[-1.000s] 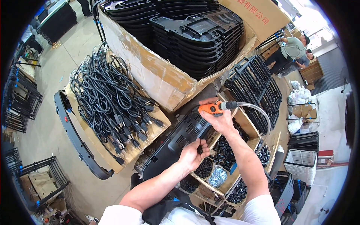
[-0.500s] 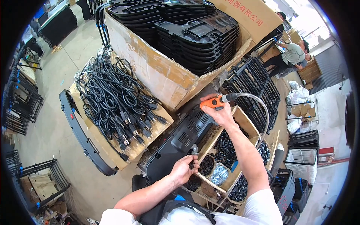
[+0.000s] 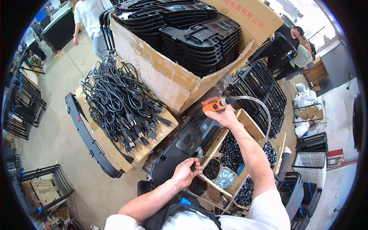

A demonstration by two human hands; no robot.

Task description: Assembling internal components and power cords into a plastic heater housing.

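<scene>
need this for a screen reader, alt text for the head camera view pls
A person's right hand holds an orange power screwdriver over a long black plastic panel, while the left hand reaches into small tubs of black screws. Bundled black power cords lie alongside.

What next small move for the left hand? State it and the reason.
Probably lift the left hand from the small parts bowl toward the black panel. Its fingers seem pinched at the bowl's edge, while the right hand holds the orange driver over the panel.
</scene>
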